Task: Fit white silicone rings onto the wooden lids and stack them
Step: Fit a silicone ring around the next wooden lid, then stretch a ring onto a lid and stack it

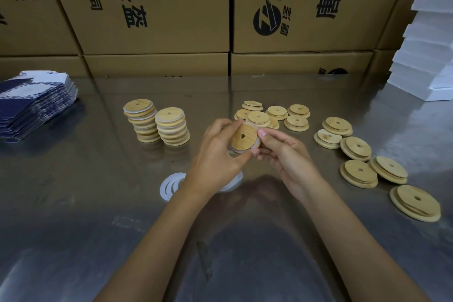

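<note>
Both hands hold one round wooden lid (242,138) with a centre hole, tilted toward me above the table. A white silicone ring (255,145) lies around its rim. My left hand (217,154) grips the lid's left edge, thumb under it. My right hand (282,152) pinches the right edge where the ring sits. Loose white rings (171,185) lie on the table below my left wrist, partly hidden by it. Two stacks of ringed lids (157,125) stand to the left. Several bare lids (272,115) lie behind and to the right (359,174).
The steel table (98,203) reflects the scene. Cardboard boxes (157,7) wall off the back. A pile of blue printed cartons (34,103) sits at the far left. White flat boxes (431,51) are stacked at the far right.
</note>
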